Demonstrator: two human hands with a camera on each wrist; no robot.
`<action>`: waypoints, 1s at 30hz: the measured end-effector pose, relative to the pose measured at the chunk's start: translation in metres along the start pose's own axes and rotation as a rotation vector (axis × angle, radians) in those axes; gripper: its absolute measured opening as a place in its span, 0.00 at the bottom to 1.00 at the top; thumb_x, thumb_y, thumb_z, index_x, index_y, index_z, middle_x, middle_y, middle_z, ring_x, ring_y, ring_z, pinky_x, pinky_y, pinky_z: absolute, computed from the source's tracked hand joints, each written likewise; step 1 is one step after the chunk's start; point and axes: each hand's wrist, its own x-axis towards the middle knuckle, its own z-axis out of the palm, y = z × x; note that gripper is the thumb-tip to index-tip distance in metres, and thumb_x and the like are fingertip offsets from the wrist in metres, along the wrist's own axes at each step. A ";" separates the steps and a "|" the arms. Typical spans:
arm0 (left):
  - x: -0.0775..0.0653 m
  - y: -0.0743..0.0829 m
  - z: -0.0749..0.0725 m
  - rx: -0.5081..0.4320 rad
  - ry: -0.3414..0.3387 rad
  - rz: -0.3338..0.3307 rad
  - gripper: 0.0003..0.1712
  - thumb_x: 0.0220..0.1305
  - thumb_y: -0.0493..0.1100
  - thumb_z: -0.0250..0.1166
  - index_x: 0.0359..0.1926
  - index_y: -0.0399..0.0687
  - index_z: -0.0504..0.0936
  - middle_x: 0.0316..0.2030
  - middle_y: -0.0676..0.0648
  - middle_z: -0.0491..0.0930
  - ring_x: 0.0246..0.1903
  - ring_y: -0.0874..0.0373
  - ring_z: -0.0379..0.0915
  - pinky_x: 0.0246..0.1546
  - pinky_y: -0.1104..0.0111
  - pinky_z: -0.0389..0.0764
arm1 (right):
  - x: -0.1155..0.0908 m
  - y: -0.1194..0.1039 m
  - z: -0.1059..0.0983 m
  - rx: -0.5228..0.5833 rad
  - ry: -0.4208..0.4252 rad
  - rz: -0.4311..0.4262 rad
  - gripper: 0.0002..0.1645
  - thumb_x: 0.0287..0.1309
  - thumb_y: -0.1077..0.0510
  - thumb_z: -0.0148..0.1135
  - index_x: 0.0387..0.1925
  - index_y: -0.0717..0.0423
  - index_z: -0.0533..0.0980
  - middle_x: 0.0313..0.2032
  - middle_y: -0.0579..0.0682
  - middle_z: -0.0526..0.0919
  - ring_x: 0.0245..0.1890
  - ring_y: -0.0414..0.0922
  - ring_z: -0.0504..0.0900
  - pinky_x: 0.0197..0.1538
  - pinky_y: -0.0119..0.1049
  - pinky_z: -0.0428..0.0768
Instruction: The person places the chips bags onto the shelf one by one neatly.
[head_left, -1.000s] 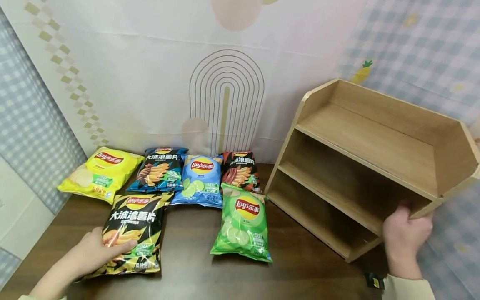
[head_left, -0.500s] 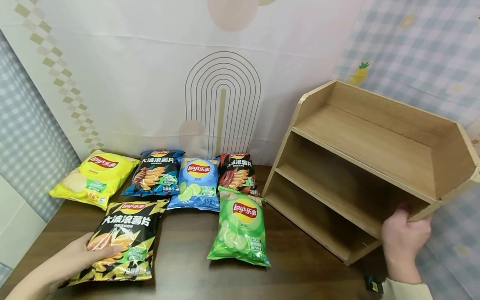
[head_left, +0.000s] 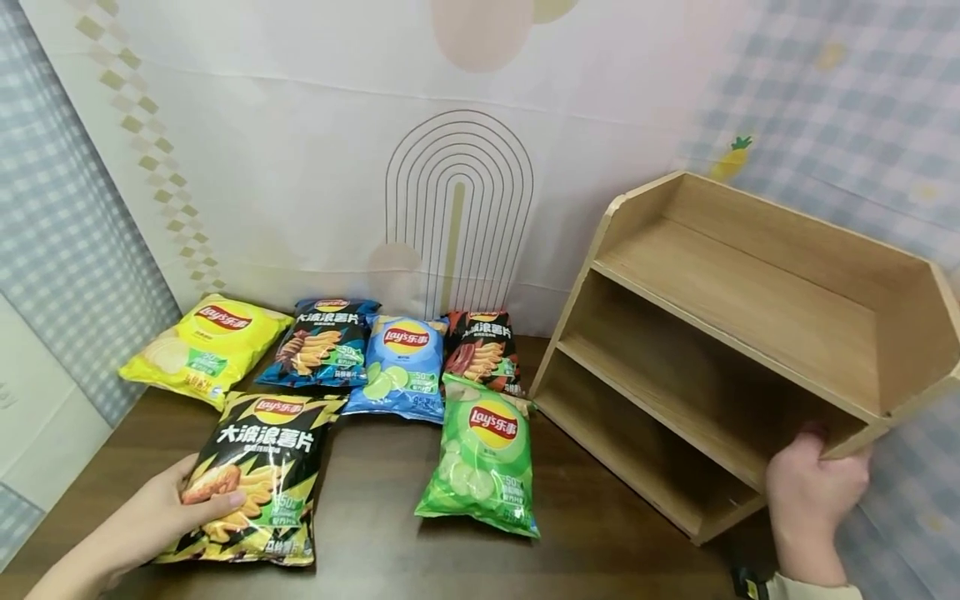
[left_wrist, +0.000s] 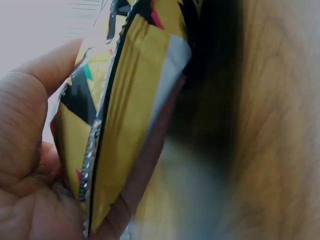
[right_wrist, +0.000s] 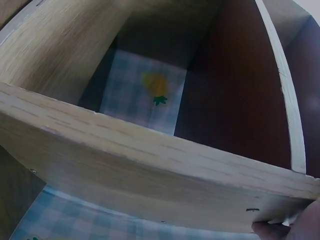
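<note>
My left hand [head_left: 153, 512] grips the lower left side of a black-and-yellow Lay's chip bag [head_left: 273, 442]. Its thumb lies on the printed front. In the left wrist view the thumb and fingers [left_wrist: 131, 192] take the bag's gold edge [left_wrist: 137, 95] between them, and part of the fingers is hidden behind the bag. On the right, my right hand [head_left: 816, 492] holds the side panel of a wooden shelf [head_left: 750, 300], fingertips out of sight inside the upper compartment. The right wrist view shows that panel [right_wrist: 125, 155] close up, with a bit of the hand [right_wrist: 302, 225] at the corner.
Along the back lie a yellow bag [head_left: 213, 337], a dark blue bag [head_left: 326, 342], a light blue bag [head_left: 405, 367] and a black-and-red bag [head_left: 483, 350]. A green bag [head_left: 480, 458] lies in front of the shelf. A printed cloth [head_left: 315, 183] hangs behind the table [head_left: 375, 500].
My left thumb has slid toward the left edge of the black-and-yellow bag, covering less of its front. The head view shifted slightly. My right hand stays on the shelf.
</note>
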 end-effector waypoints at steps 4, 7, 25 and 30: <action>0.000 0.004 0.000 0.004 -0.014 -0.012 0.51 0.67 0.56 0.61 0.71 0.27 0.44 0.57 0.32 0.72 0.53 0.45 0.71 0.43 0.62 0.78 | -0.001 0.000 -0.006 0.010 0.023 0.003 0.25 0.63 0.57 0.50 0.62 0.45 0.71 0.54 0.55 0.79 0.51 0.38 0.73 0.57 0.23 0.65; -0.003 0.011 -0.004 0.040 -0.023 -0.033 0.57 0.68 0.59 0.59 0.70 0.21 0.35 0.63 0.21 0.59 0.60 0.32 0.62 0.48 0.54 0.76 | -0.001 -0.001 -0.007 0.014 0.021 0.004 0.25 0.63 0.56 0.50 0.62 0.44 0.71 0.54 0.54 0.79 0.51 0.38 0.73 0.57 0.24 0.65; 0.020 0.116 0.089 -0.318 0.020 0.165 0.33 0.61 0.53 0.69 0.59 0.43 0.66 0.40 0.40 0.81 0.35 0.48 0.81 0.33 0.59 0.83 | -0.003 -0.001 0.000 0.004 -0.009 -0.025 0.23 0.63 0.56 0.51 0.60 0.48 0.72 0.50 0.55 0.79 0.51 0.42 0.75 0.56 0.25 0.67; 0.037 0.138 0.129 -0.227 0.025 0.303 0.33 0.55 0.56 0.72 0.56 0.47 0.71 0.40 0.45 0.79 0.36 0.54 0.77 0.37 0.64 0.80 | -0.001 0.000 0.000 0.010 -0.005 -0.021 0.23 0.63 0.56 0.51 0.59 0.48 0.72 0.49 0.54 0.80 0.49 0.40 0.75 0.55 0.24 0.67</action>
